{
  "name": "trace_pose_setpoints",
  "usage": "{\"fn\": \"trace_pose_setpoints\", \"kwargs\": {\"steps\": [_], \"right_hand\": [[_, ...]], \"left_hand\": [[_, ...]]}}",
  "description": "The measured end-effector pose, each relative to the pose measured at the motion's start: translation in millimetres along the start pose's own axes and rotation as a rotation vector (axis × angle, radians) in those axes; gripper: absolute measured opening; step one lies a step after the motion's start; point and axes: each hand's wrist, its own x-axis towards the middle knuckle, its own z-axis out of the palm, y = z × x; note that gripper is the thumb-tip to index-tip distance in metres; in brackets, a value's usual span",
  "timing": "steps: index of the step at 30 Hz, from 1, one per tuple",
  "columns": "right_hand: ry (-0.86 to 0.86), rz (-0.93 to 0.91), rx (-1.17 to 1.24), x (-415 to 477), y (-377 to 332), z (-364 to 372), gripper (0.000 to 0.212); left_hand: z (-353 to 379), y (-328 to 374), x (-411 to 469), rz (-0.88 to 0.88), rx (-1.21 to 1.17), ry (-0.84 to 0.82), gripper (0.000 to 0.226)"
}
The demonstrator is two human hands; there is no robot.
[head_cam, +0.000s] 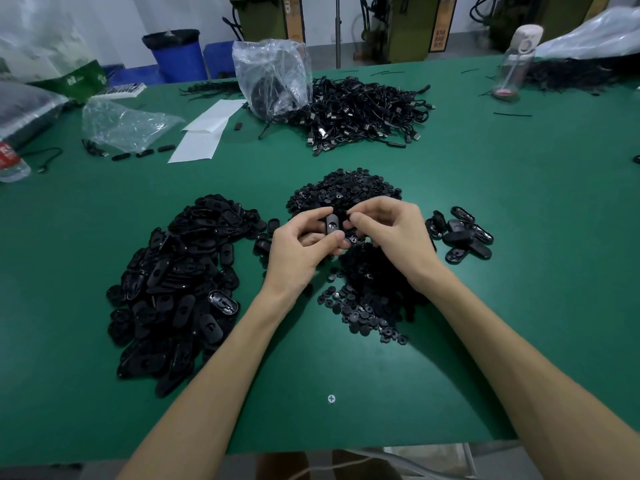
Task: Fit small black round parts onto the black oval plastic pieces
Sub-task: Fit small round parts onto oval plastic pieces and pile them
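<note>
Forearms: both bare, reaching in from the near edge over the green table (pixel 519 202); a silver screw head (pixel 331 398) sits in the tabletop between them.
Left hand (pixel 298 251): fingers curled, thumb and fingertips gripping one black oval piece (pixel 331 223), held upright above the table with its holed face towards the camera.
Right hand (pixel 391 233): fingers curled, thumb and forefinger pinched together just beside the upper edge of the held oval piece; whether a small round part sits in that pinch cannot be told.
Round parts (pixel 363 306): a long heap of small black discs running from under the hands towards the near edge, and also beyond the hands.
Oval pile (pixel 180 289): a large loose heap of black oval shells left of the left hand.
Small group (pixel 462 233): a few oval pieces lying together right of the right hand, apart from the big heap.
Cables (pixel 360 112): a tangled black heap further back, touching a clear plastic bag (pixel 273 77).
Far left: a crumpled clear bag (pixel 121 123) and white paper sheets (pixel 204 133).
Far right: a clear drinking bottle (pixel 512 64), standing upright.
</note>
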Motion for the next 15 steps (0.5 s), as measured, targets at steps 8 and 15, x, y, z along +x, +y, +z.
{"fn": "trace_pose_setpoints", "kwargs": {"steps": [8, 15], "right_hand": [[-0.05, 0.052, 0.131, -0.3, 3.1, -1.0, 0.014], [-0.106, 0.043, 0.218, -2.0, -0.4, 0.9, 0.009]], "left_hand": [[-0.4, 0.0, -0.5, 0.016, 0.011, 0.004, 0.044], [-1.9, -2.2, 1.0, 0.027, 0.016, 0.01, 0.041]]}}
